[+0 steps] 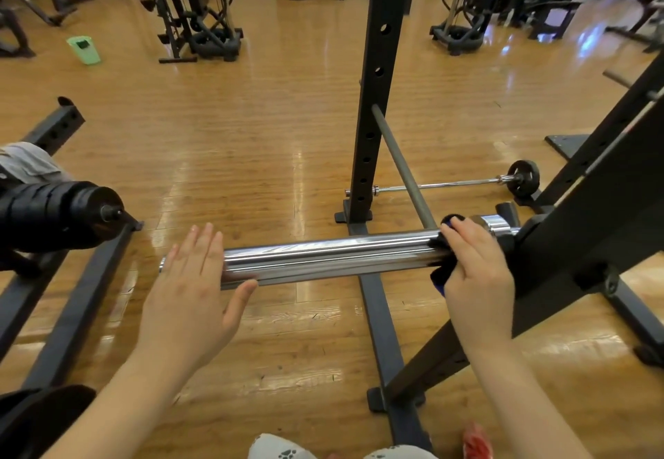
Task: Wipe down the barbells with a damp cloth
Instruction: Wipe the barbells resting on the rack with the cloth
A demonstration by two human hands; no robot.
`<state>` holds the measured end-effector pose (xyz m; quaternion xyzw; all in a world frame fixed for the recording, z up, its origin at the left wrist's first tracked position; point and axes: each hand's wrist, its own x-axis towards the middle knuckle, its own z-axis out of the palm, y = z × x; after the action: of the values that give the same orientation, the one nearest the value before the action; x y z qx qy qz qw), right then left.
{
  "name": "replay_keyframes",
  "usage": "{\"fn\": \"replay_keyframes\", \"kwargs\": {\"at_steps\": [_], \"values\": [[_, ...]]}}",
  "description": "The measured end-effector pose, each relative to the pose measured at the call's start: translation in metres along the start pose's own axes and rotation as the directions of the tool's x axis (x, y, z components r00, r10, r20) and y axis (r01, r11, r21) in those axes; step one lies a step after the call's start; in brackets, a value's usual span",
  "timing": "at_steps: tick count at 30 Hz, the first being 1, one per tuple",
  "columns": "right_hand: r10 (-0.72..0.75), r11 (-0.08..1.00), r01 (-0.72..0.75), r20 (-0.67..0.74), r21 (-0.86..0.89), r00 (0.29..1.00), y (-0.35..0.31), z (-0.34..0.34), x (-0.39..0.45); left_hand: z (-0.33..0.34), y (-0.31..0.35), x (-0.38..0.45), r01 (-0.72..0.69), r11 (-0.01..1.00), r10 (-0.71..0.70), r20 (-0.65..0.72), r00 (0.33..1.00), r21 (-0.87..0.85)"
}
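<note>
Sleeve (pixel 330 255) of racked barbell lies left-right across view, in front of both hands, free end at left, collar and rack (pixel 589 207) at right. Right hand (pixel 478 268) clenched round dark cloth (pixel 440 271), wrapped on sleeve at collar end. Left hand (pixel 196 279) released, fingers straight, flat at free end, thumb under sleeve. Likely next stroke: cloth slid leftward along axis toward left hand.

chrome barbell sleeve (pixel 323 255) horizontal on rack; dark cloth (pixel 441 271) wrapped round inner end.
</note>
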<state>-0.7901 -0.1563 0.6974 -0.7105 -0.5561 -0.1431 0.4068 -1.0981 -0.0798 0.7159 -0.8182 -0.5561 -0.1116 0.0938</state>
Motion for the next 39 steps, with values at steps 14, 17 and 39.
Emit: {"fn": "replay_keyframes", "kwargs": {"at_steps": [14,17,39], "values": [[-0.054,0.996,0.061,-0.101,0.069,0.993,0.009,-0.007,-0.011,-0.001,0.005,-0.028,0.015,0.998,-0.01,0.083,0.997,-0.062],[-0.097,0.993,0.103,-0.088,0.06,0.991,0.012,-0.002,-0.001,0.006,0.008,-0.029,0.039,0.999,-0.037,0.101,0.994,-0.018],[-0.085,0.995,0.086,-0.028,0.042,0.996,0.017,0.0,-0.007,-0.005,0.016,-0.037,0.039,0.997,-0.033,0.1,0.994,-0.063]]}}
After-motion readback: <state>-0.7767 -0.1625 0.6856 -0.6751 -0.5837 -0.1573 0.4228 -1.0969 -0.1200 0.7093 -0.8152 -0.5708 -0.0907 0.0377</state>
